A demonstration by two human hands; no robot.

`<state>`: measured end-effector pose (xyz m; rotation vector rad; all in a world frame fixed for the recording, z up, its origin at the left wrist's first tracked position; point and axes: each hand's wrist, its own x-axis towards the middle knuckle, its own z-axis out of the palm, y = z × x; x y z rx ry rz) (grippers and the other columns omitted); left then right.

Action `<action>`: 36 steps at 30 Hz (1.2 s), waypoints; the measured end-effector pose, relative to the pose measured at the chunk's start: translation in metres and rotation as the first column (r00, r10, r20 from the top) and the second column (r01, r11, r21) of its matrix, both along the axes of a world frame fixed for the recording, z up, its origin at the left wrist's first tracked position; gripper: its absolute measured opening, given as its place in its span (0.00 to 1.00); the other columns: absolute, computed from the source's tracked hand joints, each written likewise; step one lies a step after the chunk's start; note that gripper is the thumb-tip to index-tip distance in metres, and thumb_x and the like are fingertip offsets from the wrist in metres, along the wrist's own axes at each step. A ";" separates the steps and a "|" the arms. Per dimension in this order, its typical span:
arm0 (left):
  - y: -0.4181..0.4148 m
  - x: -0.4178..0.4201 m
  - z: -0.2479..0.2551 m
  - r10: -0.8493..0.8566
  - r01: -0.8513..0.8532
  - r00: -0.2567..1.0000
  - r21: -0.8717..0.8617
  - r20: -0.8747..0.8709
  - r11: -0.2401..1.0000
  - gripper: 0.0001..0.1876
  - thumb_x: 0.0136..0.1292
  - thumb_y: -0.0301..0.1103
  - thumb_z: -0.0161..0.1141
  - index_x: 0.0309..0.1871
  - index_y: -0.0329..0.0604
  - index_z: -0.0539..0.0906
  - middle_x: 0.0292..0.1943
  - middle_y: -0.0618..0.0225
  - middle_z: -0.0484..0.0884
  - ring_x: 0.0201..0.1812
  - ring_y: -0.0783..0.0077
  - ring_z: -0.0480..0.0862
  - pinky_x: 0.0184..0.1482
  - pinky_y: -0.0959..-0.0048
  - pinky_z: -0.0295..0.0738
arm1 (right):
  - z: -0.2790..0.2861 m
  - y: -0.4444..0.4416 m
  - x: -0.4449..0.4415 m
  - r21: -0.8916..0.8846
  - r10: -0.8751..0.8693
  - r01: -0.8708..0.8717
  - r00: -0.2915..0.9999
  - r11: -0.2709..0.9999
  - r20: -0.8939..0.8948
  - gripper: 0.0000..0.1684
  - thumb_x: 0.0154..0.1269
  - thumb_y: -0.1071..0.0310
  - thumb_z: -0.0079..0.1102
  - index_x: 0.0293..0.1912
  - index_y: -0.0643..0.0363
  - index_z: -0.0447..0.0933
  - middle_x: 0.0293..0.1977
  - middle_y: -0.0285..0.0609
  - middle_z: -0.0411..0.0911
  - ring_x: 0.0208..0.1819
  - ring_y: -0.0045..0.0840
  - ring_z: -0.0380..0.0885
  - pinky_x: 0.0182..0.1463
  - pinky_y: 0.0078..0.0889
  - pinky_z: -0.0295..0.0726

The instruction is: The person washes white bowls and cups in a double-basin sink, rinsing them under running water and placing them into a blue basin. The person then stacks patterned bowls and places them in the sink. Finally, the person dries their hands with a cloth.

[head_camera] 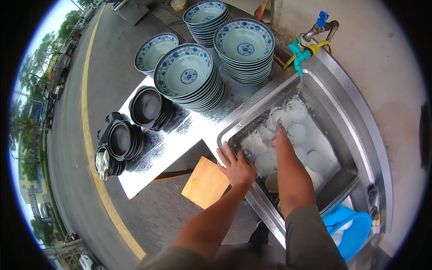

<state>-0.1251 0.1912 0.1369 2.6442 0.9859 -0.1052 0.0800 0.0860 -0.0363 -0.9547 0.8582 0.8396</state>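
A stainless steel sink (341,148) full of water lies before me, with several white round dishes (297,134) under the surface. My left hand (240,170) rests on the sink's left rim with its fingers spread. Partly under water, my right hand (277,136) reaches in among the dishes; ripples and foam hide its fingertips, so I cannot tell whether it grips one. Water runs into the far corner from a teal plastic tap (298,60). One tan round dish (272,182) shows near the left wall, beside my right forearm.
Stacks of blue-and-white patterned bowls (184,74) and black handled bowls (146,106) stand on a metal table (162,152) to the left. A wooden board (206,182) lies below it. A blue bucket (359,233) holding white items sits at lower right, near the wall (398,101).
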 end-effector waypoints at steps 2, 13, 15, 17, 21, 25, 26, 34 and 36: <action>-0.001 0.006 0.005 -0.007 0.006 1.000 -0.024 -0.030 1.000 0.25 0.60 0.36 0.62 0.63 0.46 0.82 0.88 0.50 0.40 0.86 0.33 0.34 0.76 0.28 0.43 | -0.027 -0.002 0.012 0.038 -0.064 0.065 0.998 0.997 -0.018 0.43 0.75 0.38 0.52 0.79 0.48 0.58 0.77 0.49 0.61 0.71 0.57 0.69 0.62 0.79 0.76; -0.001 0.002 0.009 -0.019 0.018 0.999 -0.017 -0.050 1.000 0.25 0.64 0.43 0.64 0.64 0.49 0.81 0.88 0.51 0.40 0.86 0.35 0.32 0.77 0.26 0.41 | 0.088 -0.031 -0.052 -0.091 -0.061 0.097 0.940 0.991 0.335 0.34 0.68 0.70 0.54 0.72 0.47 0.63 0.65 0.50 0.73 0.56 0.54 0.83 0.45 0.68 0.91; -0.001 -0.004 0.001 -0.053 0.052 0.998 0.037 0.035 0.998 0.26 0.67 0.45 0.64 0.67 0.49 0.79 0.87 0.50 0.42 0.86 0.36 0.33 0.77 0.24 0.37 | 0.111 -0.044 -0.067 -0.147 0.003 0.063 0.914 0.987 0.407 0.34 0.68 0.70 0.55 0.73 0.47 0.63 0.64 0.50 0.75 0.56 0.53 0.83 0.43 0.65 0.92; -0.001 -0.015 -0.010 -0.312 0.307 0.924 0.058 0.220 0.950 0.30 0.70 0.44 0.62 0.73 0.45 0.72 0.84 0.46 0.52 0.86 0.36 0.38 0.79 0.27 0.33 | 0.132 -0.065 -0.076 -0.305 0.077 0.104 0.845 0.947 0.529 0.36 0.67 0.69 0.57 0.75 0.48 0.66 0.65 0.51 0.76 0.59 0.50 0.83 0.51 0.56 0.88; -0.040 0.007 -0.025 -0.145 0.480 0.803 -0.482 0.578 0.733 0.35 0.75 0.45 0.63 0.77 0.37 0.66 0.79 0.45 0.63 0.83 0.40 0.55 0.82 0.45 0.47 | 0.157 -0.111 -0.116 -0.644 0.394 0.133 0.693 0.754 0.604 0.37 0.64 0.67 0.63 0.73 0.51 0.73 0.64 0.60 0.76 0.64 0.54 0.78 0.69 0.45 0.76; -0.081 0.045 -0.030 0.165 0.135 0.979 -0.985 0.116 -0.109 0.32 0.75 0.41 0.66 0.76 0.40 0.69 0.70 0.54 0.76 0.70 0.54 0.77 0.74 0.49 0.68 | 0.158 -0.145 -0.148 -0.843 0.608 0.103 0.647 0.528 0.460 0.45 0.60 0.55 0.73 0.76 0.52 0.69 0.65 0.63 0.73 0.66 0.56 0.74 0.72 0.51 0.73; -0.083 0.042 -0.050 0.193 0.057 0.981 -0.968 0.009 -0.243 0.31 0.75 0.40 0.66 0.75 0.41 0.70 0.68 0.55 0.78 0.67 0.55 0.80 0.71 0.50 0.72 | 0.165 -0.145 -0.158 -0.866 0.643 0.093 0.632 0.492 0.433 0.48 0.60 0.51 0.74 0.76 0.54 0.69 0.66 0.63 0.72 0.66 0.56 0.74 0.72 0.51 0.73; -0.109 0.018 -0.070 0.118 -0.191 0.968 -0.954 -0.222 -0.231 0.28 0.77 0.41 0.64 0.74 0.40 0.71 0.66 0.53 0.79 0.64 0.50 0.83 0.60 0.42 0.82 | 0.144 -0.195 -0.193 -0.250 0.017 0.064 0.952 0.966 0.307 0.53 0.64 0.27 0.67 0.76 0.52 0.66 0.68 0.49 0.73 0.66 0.44 0.77 0.62 0.63 0.81; -0.099 0.019 -0.094 0.169 -0.172 0.962 -0.957 -0.214 -0.234 0.27 0.78 0.40 0.62 0.74 0.40 0.70 0.65 0.53 0.79 0.64 0.50 0.83 0.58 0.43 0.83 | 0.141 -0.198 -0.199 -0.057 -0.063 0.079 0.966 0.995 0.250 0.51 0.65 0.31 0.68 0.75 0.51 0.65 0.67 0.49 0.74 0.64 0.45 0.79 0.60 0.65 0.83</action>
